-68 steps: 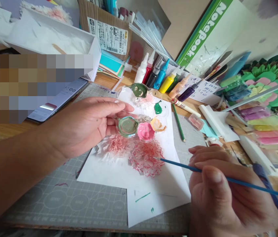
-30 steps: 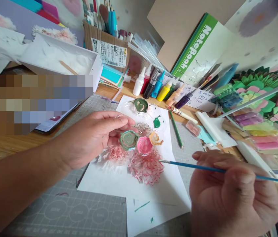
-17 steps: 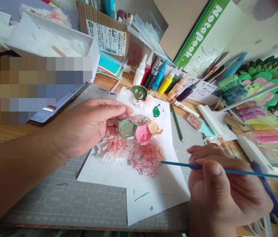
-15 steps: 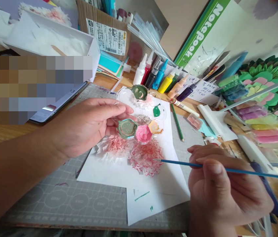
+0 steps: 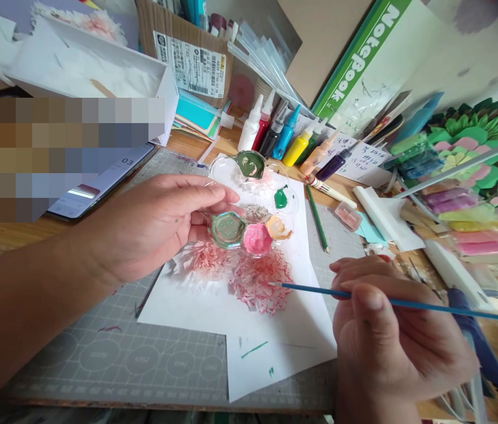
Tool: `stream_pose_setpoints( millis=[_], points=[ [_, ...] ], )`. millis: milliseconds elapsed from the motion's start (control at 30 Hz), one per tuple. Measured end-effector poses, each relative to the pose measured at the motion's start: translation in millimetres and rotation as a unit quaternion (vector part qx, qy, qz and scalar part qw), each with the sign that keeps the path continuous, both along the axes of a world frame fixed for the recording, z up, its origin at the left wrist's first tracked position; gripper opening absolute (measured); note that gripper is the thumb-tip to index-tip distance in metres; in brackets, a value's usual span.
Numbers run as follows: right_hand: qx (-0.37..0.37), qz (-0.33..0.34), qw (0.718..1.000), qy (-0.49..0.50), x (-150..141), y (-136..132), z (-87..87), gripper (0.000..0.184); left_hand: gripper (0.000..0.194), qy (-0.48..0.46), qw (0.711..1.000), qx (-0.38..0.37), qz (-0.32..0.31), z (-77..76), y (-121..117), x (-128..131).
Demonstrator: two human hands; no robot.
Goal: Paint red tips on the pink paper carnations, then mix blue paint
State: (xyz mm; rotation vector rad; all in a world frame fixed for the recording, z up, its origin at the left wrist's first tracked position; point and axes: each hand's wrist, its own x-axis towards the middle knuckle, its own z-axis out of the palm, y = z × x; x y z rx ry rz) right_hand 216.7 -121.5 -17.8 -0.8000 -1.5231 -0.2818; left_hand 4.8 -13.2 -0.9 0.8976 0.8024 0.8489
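Note:
My left hand [image 5: 164, 221] pinches the left rim of a clear paint palette [image 5: 257, 238], whose wells carry pink, green and ochre paint. Below the palette lies a ruffled paper flower [image 5: 261, 285] with pink-red edges. A second, paler pink flower [image 5: 208, 259] sits left of it, partly behind the palette. My right hand [image 5: 394, 330] is closed round a thin blue paintbrush [image 5: 319, 290]. The brush tip is over the right-hand flower; whether it touches the petals I cannot tell. Both flowers rest on white paper [image 5: 200, 306].
A grey cutting mat [image 5: 111, 353] lies beneath the paper. Several paint bottles [image 5: 282, 135] stand behind the palette. To the right are a green pencil [image 5: 318, 219] and a roll of white paper [image 5: 392, 221]. A phone [image 5: 102, 182] and a white box [image 5: 164, 106] are at left.
The whole view dipped and came back. In the last half second my right hand and the brush moved slightly left over the flower. My left hand keeps its hold on the palette.

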Motion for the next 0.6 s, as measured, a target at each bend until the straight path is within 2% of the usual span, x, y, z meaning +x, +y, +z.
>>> stream_pose_setpoints(
  millis=[133,433,600],
  points=[
    [-0.014,0.003,1.000,0.001,-0.8,-1.2,1.2,0.013,0.010,0.002,1.000,0.000,-0.002,-1.7,0.2,0.8],
    [0.036,-0.023,0.999,-0.005,3.2,0.9,-0.6,0.008,0.011,0.005,1.000,0.004,0.000,-1.5,0.0,0.5],
    [0.031,-0.031,0.999,-0.003,1.8,0.0,0.5,0.010,0.011,0.003,1.000,0.004,0.004,-3.2,-0.3,-0.1]
  ],
)
